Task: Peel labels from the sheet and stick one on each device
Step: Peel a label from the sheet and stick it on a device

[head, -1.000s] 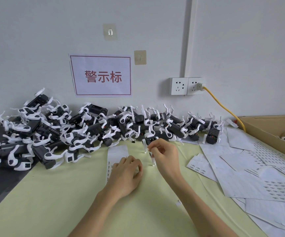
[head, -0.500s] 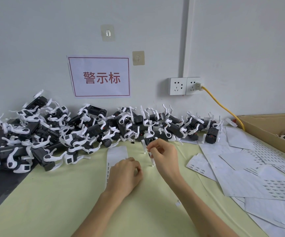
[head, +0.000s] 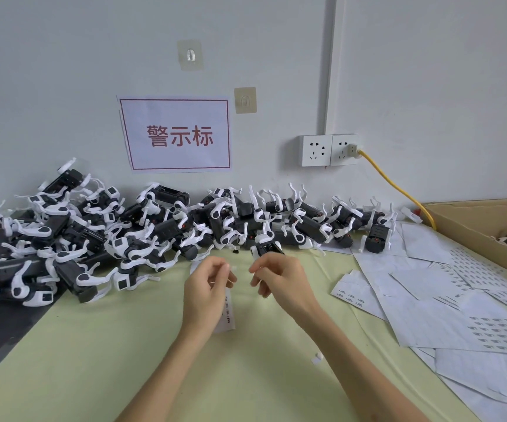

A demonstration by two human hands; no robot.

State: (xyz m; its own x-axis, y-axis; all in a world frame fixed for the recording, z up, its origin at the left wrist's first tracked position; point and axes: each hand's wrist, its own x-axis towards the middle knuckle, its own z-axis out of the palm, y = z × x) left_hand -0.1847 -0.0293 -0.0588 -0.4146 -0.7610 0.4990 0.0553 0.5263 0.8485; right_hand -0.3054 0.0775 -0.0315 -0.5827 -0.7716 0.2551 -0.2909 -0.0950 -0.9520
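Label sheet point(head: 227, 309) pinched in your left hand point(head: 208, 287) | right hand point(head: 279, 278) fingertips pinched, contents unclear | wall sign point(head: 176, 135) reads 警示标

devices point(head: 167, 229): glossy black-white plastic | label sheet point(head: 227, 312): matt paper | table cover point(head: 246, 376): smooth (matt) | box point(head: 471, 229): cardboard

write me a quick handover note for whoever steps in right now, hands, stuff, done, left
Left hand: lifted off the mat, gripping the label strip.
Right hand: fingers pinched just in front of one device; whether a label is between them is too small to tell.
Device pile lies along the wall; spent sheets lie right, beside a cardboard box holding more devices.
Done: cannot tell which devices are labelled.
Left: stick a label on the front device, then work through the pile.
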